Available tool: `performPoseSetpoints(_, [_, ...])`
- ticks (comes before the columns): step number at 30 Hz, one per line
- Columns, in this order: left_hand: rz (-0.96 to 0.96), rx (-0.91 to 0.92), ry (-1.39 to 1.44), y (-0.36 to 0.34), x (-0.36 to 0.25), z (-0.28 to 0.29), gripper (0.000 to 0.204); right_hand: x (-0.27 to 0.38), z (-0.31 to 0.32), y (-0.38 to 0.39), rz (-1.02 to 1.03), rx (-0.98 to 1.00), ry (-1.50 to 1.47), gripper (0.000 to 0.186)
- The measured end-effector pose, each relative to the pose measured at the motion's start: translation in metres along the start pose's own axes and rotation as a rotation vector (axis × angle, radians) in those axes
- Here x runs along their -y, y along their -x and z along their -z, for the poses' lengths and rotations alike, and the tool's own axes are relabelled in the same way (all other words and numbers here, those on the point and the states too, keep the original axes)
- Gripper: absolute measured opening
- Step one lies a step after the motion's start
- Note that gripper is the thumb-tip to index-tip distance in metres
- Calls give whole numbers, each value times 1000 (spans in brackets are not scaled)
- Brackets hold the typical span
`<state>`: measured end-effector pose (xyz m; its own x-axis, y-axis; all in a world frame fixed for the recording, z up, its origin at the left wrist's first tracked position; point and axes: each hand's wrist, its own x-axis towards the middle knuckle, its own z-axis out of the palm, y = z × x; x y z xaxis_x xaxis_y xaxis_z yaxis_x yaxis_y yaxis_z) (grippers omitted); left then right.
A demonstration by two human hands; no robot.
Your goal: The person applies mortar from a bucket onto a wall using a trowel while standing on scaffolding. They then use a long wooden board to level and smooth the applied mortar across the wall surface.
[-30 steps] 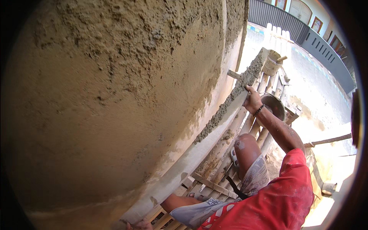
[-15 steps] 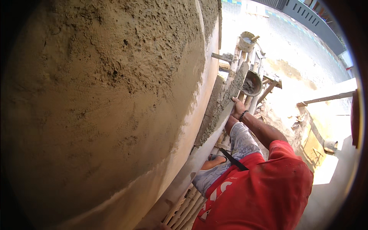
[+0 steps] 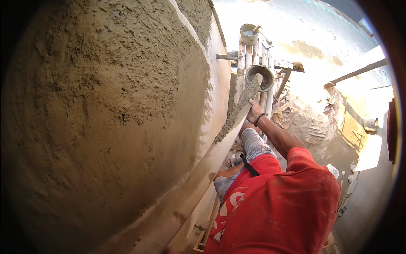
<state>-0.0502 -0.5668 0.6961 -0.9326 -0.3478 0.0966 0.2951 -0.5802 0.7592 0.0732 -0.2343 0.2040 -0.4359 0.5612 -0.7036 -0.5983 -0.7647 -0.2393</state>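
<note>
My right hand [image 3: 254, 112], with a dark bead bracelet at its wrist, is closed round the edge of a long, pale screed board [image 3: 230, 137]. Wet grey mortar [image 3: 242, 106] clings along the board's far part. The board runs slantwise beside the wall, and its far tip overlaps the rim of a black bucket [image 3: 266, 78]. At the lower edge, fingertips of my left hand [image 3: 137, 242] show curled over the board's near end; the rest of that hand is hidden. Rough, wet plaster [image 3: 127, 63] covers much of the wall on the left, smoother lower down.
Bamboo poles [image 3: 263, 99] form a narrow scaffold under me, crossed by a wooden beam [image 3: 289, 65]. A pail [image 3: 248, 37] with a stick in it stands at its far end. Lower down lie a sand heap [image 3: 308, 125] and crumpled sacks [image 3: 282, 115]. A timber [image 3: 357, 73] juts in at right.
My view has shifted, so the buckets and scaffold sit farther left. The board's far tip, earlier left of the black bucket, now overlaps its rim. My right hand keeps its grip.
</note>
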Motion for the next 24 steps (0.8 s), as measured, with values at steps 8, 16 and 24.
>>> performPoseSetpoints(8, [-85,1016,-68,28,39,-102,58,62,-12,-31,25,-92,-169,44])
performPoseSetpoints(16, [34,1180,-19,126,98,-248,85,136,-21,-54,25,-197,-339,38])
performPoseSetpoints(24, [252,1335,-141,215,220,-292,67,178,59,-7,90,-413,97,52])
